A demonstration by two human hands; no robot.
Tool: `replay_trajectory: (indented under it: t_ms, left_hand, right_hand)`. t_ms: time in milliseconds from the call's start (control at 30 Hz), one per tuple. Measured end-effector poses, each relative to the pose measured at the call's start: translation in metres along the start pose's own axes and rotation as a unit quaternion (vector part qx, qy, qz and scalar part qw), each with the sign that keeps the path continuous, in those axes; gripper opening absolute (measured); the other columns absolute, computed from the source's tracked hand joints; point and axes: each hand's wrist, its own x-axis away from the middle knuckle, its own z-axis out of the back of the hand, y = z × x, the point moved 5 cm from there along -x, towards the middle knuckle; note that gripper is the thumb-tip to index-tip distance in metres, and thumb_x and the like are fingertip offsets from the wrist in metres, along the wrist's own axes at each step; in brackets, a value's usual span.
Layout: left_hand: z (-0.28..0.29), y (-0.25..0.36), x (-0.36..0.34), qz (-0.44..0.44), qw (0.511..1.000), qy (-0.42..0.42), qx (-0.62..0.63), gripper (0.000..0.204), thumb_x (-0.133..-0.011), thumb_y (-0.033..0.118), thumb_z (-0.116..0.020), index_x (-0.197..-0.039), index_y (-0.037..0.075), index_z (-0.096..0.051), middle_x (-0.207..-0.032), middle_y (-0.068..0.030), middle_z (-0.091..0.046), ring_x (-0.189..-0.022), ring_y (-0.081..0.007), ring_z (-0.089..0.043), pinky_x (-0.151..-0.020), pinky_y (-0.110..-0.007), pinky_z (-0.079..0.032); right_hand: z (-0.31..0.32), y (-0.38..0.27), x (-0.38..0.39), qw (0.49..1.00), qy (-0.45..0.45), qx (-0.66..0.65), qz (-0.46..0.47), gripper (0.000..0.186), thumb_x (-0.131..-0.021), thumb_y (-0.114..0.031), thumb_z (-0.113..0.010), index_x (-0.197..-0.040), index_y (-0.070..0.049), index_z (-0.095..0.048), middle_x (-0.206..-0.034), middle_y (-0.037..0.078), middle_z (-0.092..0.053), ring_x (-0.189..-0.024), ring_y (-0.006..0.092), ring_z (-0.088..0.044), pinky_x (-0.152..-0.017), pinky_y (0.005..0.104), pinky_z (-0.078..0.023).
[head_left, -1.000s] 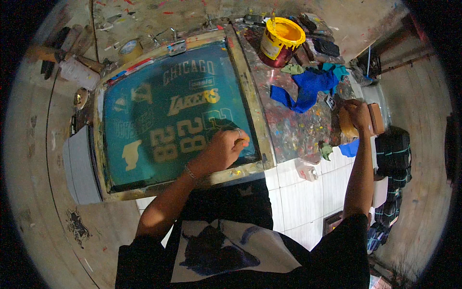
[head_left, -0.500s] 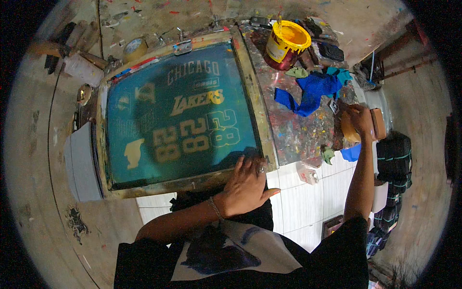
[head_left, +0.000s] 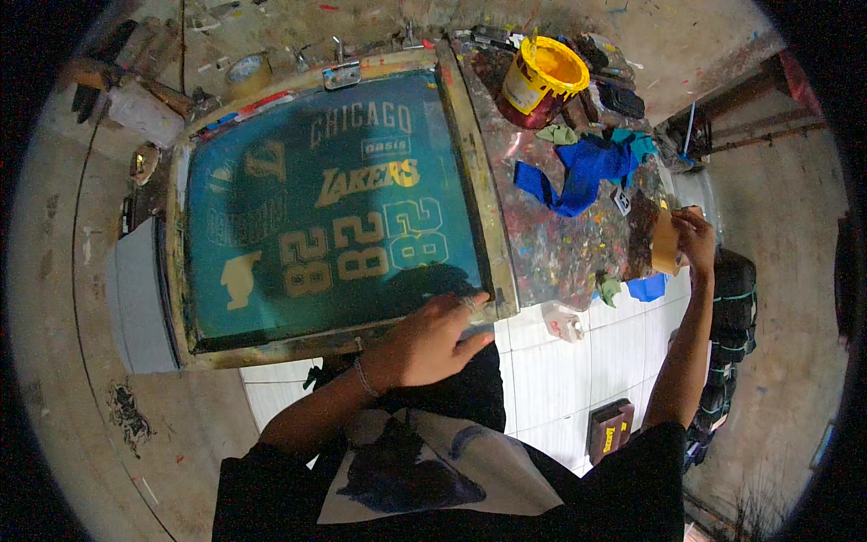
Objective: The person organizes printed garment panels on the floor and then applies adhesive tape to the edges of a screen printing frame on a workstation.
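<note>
A screen-printing frame point(head_left: 498, 262) with teal mesh point(head_left: 244, 117) and pale lettering and shapes fills the middle-left. My left hand point(head_left: 429, 334) lies on its lower right edge with thumb and fingers apart, nothing visible held. My right hand point(head_left: 694, 235), at the paint-stained table's point(head_left: 560, 262) right end, has its fingers closed on a tan rectangular piece point(head_left: 666, 255). Blue cloth strips point(head_left: 578, 172) lie between the hand and a yellow-rimmed paint bucket point(head_left: 533, 90) further back.
A pale board point(head_left: 135, 298) juts out at the left. Black bundles point(head_left: 733, 298) are stacked at the right. A small translucent container point(head_left: 562, 321) is below the table's edge, and a dark maroon item point(head_left: 610, 429) lies lower on the tiles point(head_left: 560, 375).
My left hand has moved down to the frame's lower edge and its fingers have spread. My right hand has shifted slightly right, with the tan piece now more upright.
</note>
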Motion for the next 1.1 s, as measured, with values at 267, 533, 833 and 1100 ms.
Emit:
replay_trajectory:
  t_ms: [267,533,833,1100]
  left_hand:
    - [0.042,-0.024,-0.011,-0.038,0.994,0.072,0.075,0.028,-0.092,0.016,-0.061,-0.114,-0.002,-0.060,-0.106,-0.0214,-0.065,-0.097,-0.0347,-0.064,-0.086,-0.038,-0.050]
    - [0.077,-0.009,0.007,-0.047,0.981,0.177,0.060,0.025,-0.092,0.012,-0.060,-0.115,0.002,-0.060,-0.111,-0.0206,-0.064,-0.105,-0.0362,-0.062,-0.091,-0.042,-0.048]
    - [0.108,-0.003,0.056,0.039,0.984,0.155,0.080,0.040,-0.084,0.019,-0.072,-0.119,0.008,-0.058,-0.110,-0.0170,-0.064,-0.106,-0.0343,-0.062,-0.097,-0.043,-0.046]
    - [0.003,0.052,0.032,-0.093,0.983,0.050,0.152,0.072,-0.074,0.041,-0.080,-0.132,0.008,-0.053,-0.121,-0.0207,-0.058,-0.113,-0.0351,-0.056,-0.098,-0.043,-0.045]
  right_hand:
    - [0.049,0.001,0.042,0.934,0.054,-0.353,-0.019,0.025,-0.095,-0.015,-0.054,-0.110,0.000,-0.067,-0.106,0.007,-0.067,-0.093,0.0153,-0.062,-0.081,0.0273,-0.050]
    - [0.087,-0.052,0.118,0.978,0.132,-0.122,0.103,0.026,-0.096,-0.016,-0.053,-0.113,0.001,-0.064,-0.109,0.007,-0.064,-0.097,0.0168,-0.059,-0.087,0.0289,-0.045]
    - [0.042,-0.115,0.241,0.964,0.027,-0.263,-0.036,0.015,-0.083,-0.012,-0.066,-0.091,0.000,-0.070,-0.093,0.009,-0.068,-0.088,0.0181,-0.061,-0.082,0.0320,-0.047]
    - [-0.071,-0.225,0.318,0.921,-0.287,-0.257,-0.059,0.016,-0.079,0.005,-0.068,-0.093,0.001,-0.072,-0.090,0.011,-0.073,-0.077,0.0152,-0.067,-0.072,0.0257,-0.053]
